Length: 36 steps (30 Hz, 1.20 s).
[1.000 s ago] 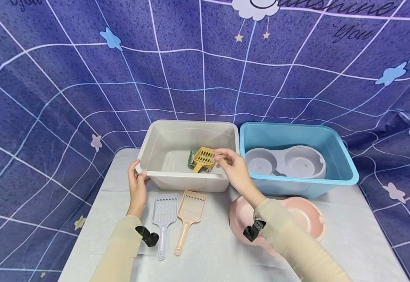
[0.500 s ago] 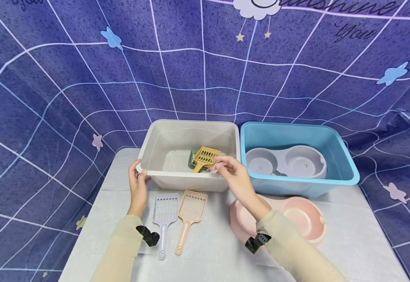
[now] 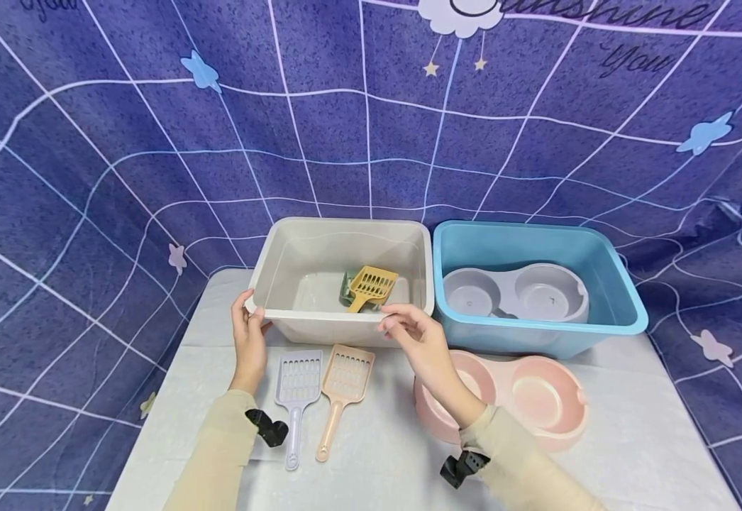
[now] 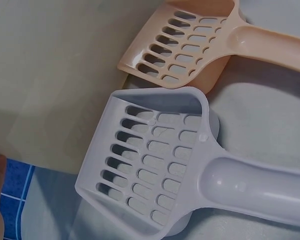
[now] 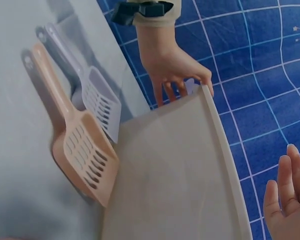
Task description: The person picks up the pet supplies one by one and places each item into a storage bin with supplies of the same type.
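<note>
At the front left corner of the beige litter box [image 3: 326, 329], my left hand [image 3: 250, 348] grips the rim, with the thumb on the near side. My right hand [image 3: 422, 349] hovers by the front rim near its right end, fingers loosely bent and holding nothing. In the right wrist view, the right fingers [image 5: 286, 187] look spread beside the rim. Inside the box lies a yellow slotted litter scoop [image 3: 372, 285], over a dark green object [image 3: 345, 289] that is mostly hidden. A lavender litter scoop [image 4: 155, 160] and a peach litter scoop [image 4: 190, 45] lie in front of the box.
To the right stands a blue litter box [image 3: 537, 342] with a grey double bowl [image 3: 507, 287] inside. A pink double bowl [image 3: 504, 376] sits on the table in front of it, partly behind my right forearm. A patterned blue curtain [image 3: 371, 128] hangs at the back and sides.
My right hand has drawn back from over the beige box's inside, beside the yellow scoop, to its front rim. My left hand stays on the corner.
</note>
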Each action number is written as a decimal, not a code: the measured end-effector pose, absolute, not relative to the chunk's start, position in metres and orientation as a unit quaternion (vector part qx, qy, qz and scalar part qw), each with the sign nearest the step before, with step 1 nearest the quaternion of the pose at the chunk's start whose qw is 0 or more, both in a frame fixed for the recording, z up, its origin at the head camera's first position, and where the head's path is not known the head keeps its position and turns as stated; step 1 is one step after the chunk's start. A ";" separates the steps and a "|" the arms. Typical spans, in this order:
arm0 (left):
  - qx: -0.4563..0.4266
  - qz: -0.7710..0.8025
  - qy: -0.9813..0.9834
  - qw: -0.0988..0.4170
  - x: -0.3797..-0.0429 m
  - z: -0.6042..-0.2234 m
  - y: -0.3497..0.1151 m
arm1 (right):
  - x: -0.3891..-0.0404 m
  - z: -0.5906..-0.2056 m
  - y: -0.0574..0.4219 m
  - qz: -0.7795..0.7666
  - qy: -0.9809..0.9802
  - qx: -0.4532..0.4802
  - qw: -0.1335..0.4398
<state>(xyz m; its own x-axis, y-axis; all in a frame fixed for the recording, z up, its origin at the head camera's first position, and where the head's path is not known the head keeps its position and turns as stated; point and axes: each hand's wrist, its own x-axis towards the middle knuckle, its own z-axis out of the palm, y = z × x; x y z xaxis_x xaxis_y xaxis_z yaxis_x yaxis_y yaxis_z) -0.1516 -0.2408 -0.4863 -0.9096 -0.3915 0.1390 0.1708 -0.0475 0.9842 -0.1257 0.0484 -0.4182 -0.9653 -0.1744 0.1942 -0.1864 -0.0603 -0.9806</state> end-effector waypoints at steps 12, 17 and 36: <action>0.079 -0.716 -0.666 0.192 -0.151 -0.486 -0.243 | -0.108 -0.445 0.040 0.738 -0.665 0.111 -0.021; 0.078 -0.720 -0.663 0.190 -0.151 -0.486 -0.243 | -0.102 -0.458 0.038 0.745 -0.660 0.092 -0.041; 0.081 -0.722 -0.660 0.192 -0.152 -0.489 -0.244 | -0.079 -0.500 0.031 0.725 -0.676 0.082 -0.102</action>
<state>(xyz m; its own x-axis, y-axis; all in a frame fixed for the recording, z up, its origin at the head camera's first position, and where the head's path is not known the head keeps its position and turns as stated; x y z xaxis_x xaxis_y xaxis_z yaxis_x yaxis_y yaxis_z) -0.1524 -0.2436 -0.4894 -0.9130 -0.3845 0.1362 0.1704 -0.0561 0.9838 -0.0786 0.0314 -0.4996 -0.9659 -0.2584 -0.0188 0.0368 -0.0651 -0.9972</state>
